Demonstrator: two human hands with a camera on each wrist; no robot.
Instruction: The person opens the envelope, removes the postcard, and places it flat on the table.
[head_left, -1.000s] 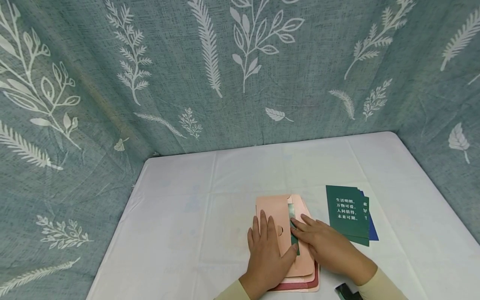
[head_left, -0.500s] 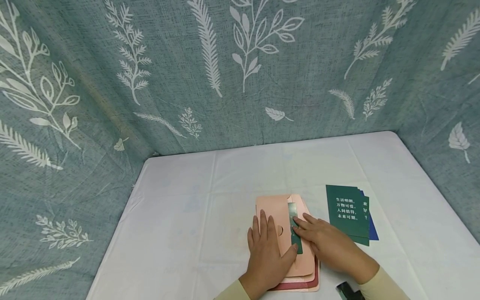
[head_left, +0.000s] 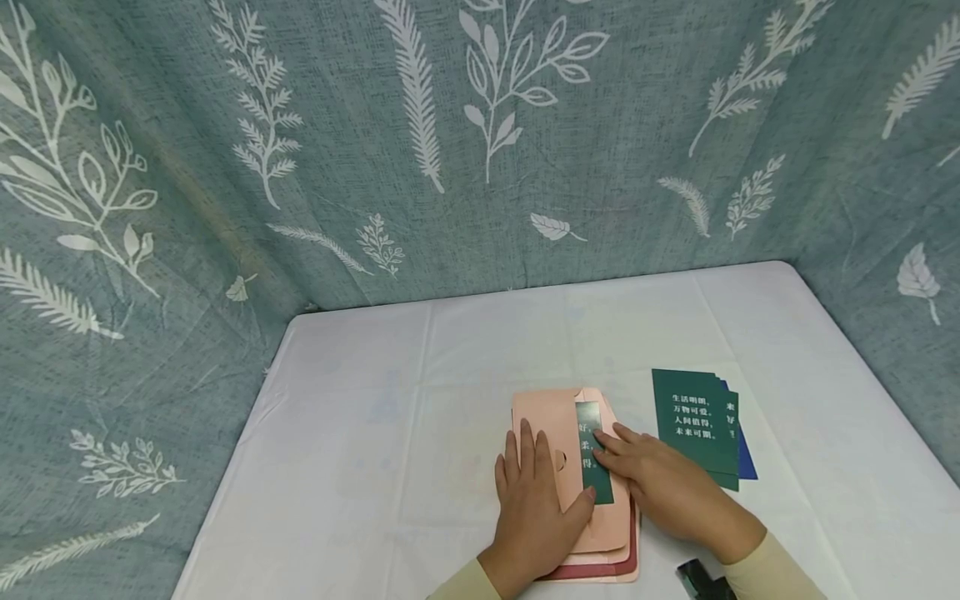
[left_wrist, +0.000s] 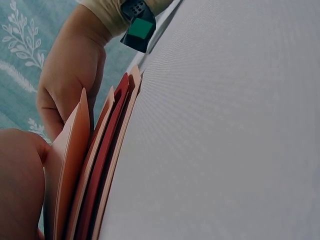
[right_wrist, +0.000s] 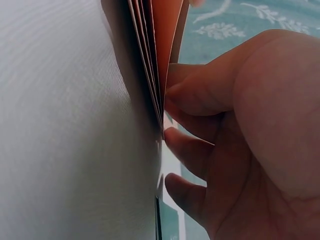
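My left hand [head_left: 528, 500] lies flat on a pink envelope [head_left: 543, 408], fingers straight, at the top of a small stack. A dark green card [head_left: 588, 473] with white printed characters shows partly beside the envelope's front panel; its left part is hidden. The fingertips of my right hand [head_left: 667, 487] rest on the card's right side with fingers extended. Both hands also show in the left wrist view, at the envelopes' edges. In the right wrist view my right thumb and fingers are right at the edge of the envelopes [right_wrist: 162, 30].
Below the top envelope lie a dark red envelope [left_wrist: 102, 160] and further pink ones. Several green and blue cards [head_left: 693, 454] lie fanned at the right. A black wrist strap [head_left: 705, 579] shows by the right sleeve. A white cloth [head_left: 360, 433] covers the table; a patterned curtain [head_left: 337, 125] surrounds it.
The green card has slid right from under the envelope's front panel, so more of it and its white characters show. My right hand has moved right with it; the left hand stays put.
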